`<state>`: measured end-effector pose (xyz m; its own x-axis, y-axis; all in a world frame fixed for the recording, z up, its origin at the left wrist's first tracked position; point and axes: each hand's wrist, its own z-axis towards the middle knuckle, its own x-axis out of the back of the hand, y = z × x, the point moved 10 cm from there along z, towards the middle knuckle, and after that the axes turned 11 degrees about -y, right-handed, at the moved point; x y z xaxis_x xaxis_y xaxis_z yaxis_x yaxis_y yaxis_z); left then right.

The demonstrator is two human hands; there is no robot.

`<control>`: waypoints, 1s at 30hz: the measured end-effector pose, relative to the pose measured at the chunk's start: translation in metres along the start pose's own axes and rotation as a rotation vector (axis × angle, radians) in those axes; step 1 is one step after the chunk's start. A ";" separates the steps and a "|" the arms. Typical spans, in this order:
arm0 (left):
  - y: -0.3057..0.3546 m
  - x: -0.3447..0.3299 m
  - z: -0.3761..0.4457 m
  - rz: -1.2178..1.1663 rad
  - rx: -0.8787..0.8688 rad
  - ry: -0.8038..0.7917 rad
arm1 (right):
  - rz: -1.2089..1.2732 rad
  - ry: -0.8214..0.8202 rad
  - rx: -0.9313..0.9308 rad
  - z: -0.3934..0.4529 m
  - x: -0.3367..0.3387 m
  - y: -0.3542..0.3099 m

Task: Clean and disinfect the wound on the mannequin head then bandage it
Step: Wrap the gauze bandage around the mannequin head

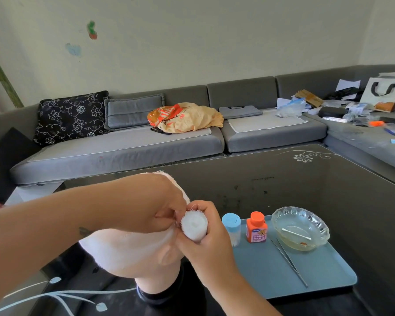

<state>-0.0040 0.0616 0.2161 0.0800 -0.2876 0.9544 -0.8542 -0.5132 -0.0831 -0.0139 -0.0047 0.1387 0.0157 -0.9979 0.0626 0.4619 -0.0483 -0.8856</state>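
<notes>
White gauze already wraps the crown of the mannequin head [132, 252], and the bandage roll [194, 225] sits right at the meeting point of both hands, against the head's side. The right hand [205, 238] is curled around the roll's lower body, fingers closed on it; the left hand [155, 208] presses down on the wrapped layer just beside the roll's frayed end, fingertips pinched at what looks like the gauze edge (the exact contact is hidden behind the roll).

The risk from here, as I judge it, is slack. If the left hand lifts before the next turn is pulled snug, the laid layer could slide on the smooth, rounded head and bunch up. The roll is soft and loosely woven, so squeezing it hard may deform it and let it unspool unevenly; loose threads at its end could also snag. The head stands on a narrow dark base [160, 293], so a sideways tug might tip it.

Past the right hand's knuckles lies a pale blue tray [283, 281] with a blue-capped container [232, 226], an orange-capped bottle [256, 228], slim metal tweezers [290, 261] and a scalloped glass dish [300, 228] holding a cotton swab [296, 233] in yellowish liquid, which a stray elbow could upset. All rests on a glossy black table [283, 183].
</notes>
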 end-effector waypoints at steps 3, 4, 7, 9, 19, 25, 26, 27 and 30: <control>0.002 -0.001 -0.005 0.063 -0.024 0.035 | -0.010 -0.012 -0.006 -0.002 -0.002 0.000; 0.002 -0.002 -0.007 0.076 -0.026 0.049 | -0.014 -0.014 -0.008 -0.003 -0.003 0.000; 0.004 -0.002 -0.012 0.105 -0.028 0.066 | -0.014 -0.023 -0.011 -0.005 -0.003 0.000; 0.009 -0.004 -0.014 0.138 -0.047 0.072 | -0.014 -0.022 -0.013 -0.007 -0.003 0.003; 0.025 -0.004 -0.028 0.186 -0.102 0.168 | -0.075 -0.023 0.006 -0.016 -0.007 0.004; 0.030 -0.007 -0.036 0.177 -0.111 0.204 | -0.055 -0.022 -0.080 -0.022 -0.005 0.015; 0.031 -0.008 -0.037 0.183 -0.106 0.208 | -0.055 -0.028 -0.093 -0.023 -0.004 0.017; 0.031 -0.009 -0.038 0.188 -0.099 0.211 | -0.048 -0.040 -0.103 -0.024 -0.004 0.017; 0.036 -0.011 -0.041 0.185 -0.084 0.227 | -0.019 -0.110 -0.125 -0.029 -0.005 0.017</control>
<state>-0.0568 0.0796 0.2143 -0.1899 -0.1769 0.9657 -0.8840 -0.3971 -0.2466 -0.0323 -0.0013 0.1101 0.1076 -0.9864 0.1241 0.3492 -0.0794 -0.9337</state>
